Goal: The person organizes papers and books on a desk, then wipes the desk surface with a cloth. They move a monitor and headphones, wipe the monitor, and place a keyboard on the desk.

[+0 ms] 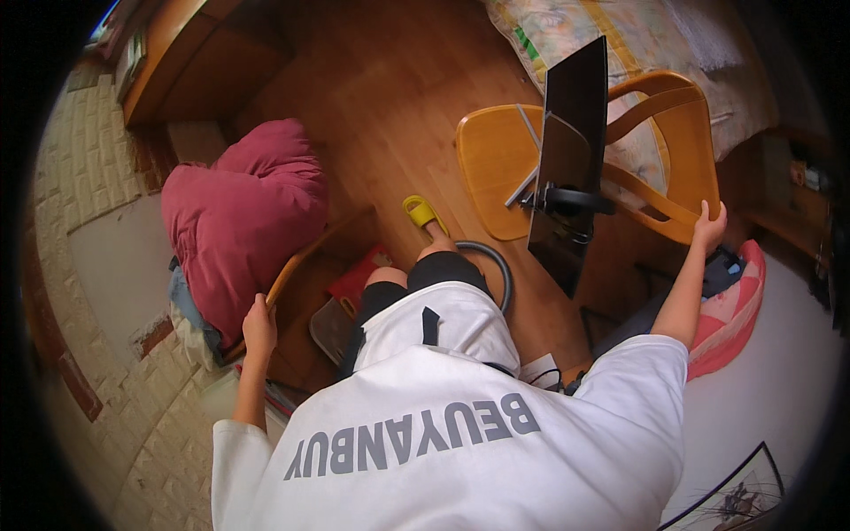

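My right hand (pixel 709 229) grips the top of the curved backrest of a wooden chair (pixel 495 169). On the chair's seat stands a thin black monitor (pixel 571 113), seen nearly edge-on, with a round dark part, a cable and grey metal legs at its lower side. My left hand (pixel 260 325) is closed on the edge of a wooden panel (pixel 289 275), which may be a shelf or tabletop; its fingertips are partly hidden. Beside that hand, a bundled dark pink quilt (pixel 246 219) lies against the panel, over other cloth.
A grey flexible hose (pixel 501 265) curves on the wooden floor by my leg, near a yellow slipper (pixel 422 211). A bed with patterned bedding (pixel 571 26) stands beyond the chair. Wooden furniture (pixel 199 66) is at upper left; pink and red cloth (pixel 730 318) lies right, below my right hand.
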Motion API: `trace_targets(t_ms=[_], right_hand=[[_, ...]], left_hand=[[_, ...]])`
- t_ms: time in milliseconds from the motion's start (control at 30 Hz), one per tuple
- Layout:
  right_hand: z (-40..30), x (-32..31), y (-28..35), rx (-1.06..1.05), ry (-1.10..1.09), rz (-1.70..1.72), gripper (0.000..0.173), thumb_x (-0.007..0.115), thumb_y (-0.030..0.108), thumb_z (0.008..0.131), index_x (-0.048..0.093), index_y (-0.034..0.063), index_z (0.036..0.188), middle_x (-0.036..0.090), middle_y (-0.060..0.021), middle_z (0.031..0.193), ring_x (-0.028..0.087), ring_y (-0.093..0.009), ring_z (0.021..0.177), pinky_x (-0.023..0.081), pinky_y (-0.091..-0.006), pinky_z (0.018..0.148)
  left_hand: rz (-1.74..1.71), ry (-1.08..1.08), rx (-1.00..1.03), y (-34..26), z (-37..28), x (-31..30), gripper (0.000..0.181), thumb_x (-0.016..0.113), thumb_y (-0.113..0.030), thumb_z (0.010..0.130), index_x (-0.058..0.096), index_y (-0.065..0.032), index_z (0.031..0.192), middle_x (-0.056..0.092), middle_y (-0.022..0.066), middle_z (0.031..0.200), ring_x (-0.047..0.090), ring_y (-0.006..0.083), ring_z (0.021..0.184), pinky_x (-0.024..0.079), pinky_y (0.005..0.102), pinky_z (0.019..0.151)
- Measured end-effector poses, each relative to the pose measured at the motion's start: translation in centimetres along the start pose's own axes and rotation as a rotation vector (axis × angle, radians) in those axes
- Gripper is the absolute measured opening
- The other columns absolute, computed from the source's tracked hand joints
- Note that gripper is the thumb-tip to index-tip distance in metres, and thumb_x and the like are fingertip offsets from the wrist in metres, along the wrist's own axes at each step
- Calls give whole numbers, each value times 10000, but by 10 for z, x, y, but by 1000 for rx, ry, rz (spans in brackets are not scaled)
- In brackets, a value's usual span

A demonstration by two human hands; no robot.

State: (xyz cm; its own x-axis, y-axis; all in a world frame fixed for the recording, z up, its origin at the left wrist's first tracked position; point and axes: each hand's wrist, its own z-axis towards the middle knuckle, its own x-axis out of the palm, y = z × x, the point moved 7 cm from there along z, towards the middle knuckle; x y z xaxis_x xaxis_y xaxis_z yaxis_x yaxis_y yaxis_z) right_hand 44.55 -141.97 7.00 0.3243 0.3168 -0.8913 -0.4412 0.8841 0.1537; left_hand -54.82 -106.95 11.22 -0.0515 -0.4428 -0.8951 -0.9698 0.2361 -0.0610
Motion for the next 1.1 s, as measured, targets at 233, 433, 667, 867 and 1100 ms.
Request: trace_targets(t_ms=[233,433,667,867,1100], right_hand=[[-7,0,14,245,173,-251,553,700,502,875,550,332,1379,589,-85,1376,528,-359,1270,392,-650,972],[23,-7,10,325,54,-224,863,785,505,772,416,237,1505,363,-252,1537,338,-440,1417,298,-624,1126],[23,-104,176,-63,-341,135,691,790,260,799,521,147,1425,519,-228,1423,418,-425,1368,327,-542,1133],[-56,-225,377,-454,-499,216,519,677,184,902,539,191,1402,394,-140,1557,356,-395,1439,277,-644,1121],[-160,-136,467,-698,158,-164,433,654,112,817,620,187,1243,395,-98,1555,245,-361,1506,120,-706,1171]], left_hand=[[-100,10,2,-2,2,-3,245,612,-185,965,542,-72,1171,668,242,916,638,458,897,494,548,730],[-172,115,31,7,10,13,318,650,-213,933,553,-81,1205,679,214,997,644,417,972,508,505,790],[-65,245,-41,7,7,7,322,654,-260,929,518,-70,1151,687,200,1001,663,402,965,521,516,784],[-1,313,43,14,14,31,397,674,-336,922,499,-41,1123,691,196,987,691,389,934,547,515,772],[16,396,110,-1,31,29,369,684,-328,909,571,-19,1077,737,198,912,730,368,873,568,482,740]])
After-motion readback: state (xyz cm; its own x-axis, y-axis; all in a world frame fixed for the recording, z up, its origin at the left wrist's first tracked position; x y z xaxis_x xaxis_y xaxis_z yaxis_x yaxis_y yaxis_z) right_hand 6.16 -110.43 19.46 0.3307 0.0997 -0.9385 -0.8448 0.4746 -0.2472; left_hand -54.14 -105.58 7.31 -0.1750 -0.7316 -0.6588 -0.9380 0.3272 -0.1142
